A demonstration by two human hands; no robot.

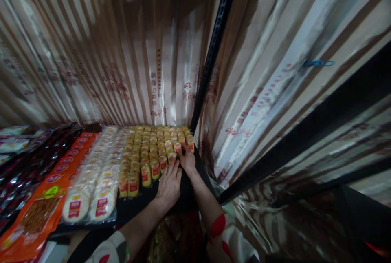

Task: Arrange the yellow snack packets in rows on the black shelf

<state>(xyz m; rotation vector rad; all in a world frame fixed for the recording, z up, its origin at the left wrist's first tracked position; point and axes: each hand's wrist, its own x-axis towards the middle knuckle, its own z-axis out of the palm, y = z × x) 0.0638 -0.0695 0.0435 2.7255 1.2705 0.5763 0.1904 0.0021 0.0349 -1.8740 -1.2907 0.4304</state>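
Rows of small yellow wrapped snack cakes point(146, 174) with red labels stand on a black shelf point(134, 208). My left hand point(169, 185) lies against the front of these rows, fingers stretched out and fingertips touching the packs. Just to its right, my right hand point(187, 160) has its thumb and fingers bent round a wrapped snack cake point(177, 147) near the right end of the rows. My fingers partly cover that pack.
Left of the cakes are two rows of round white wrapped crackers point(102, 206), orange snack bags point(45, 202) and dark shiny packs point(26, 173). A black metal post point(212, 57) rises at the back right corner. Printed plastic sheeting point(137, 51) hangs behind and to the right.
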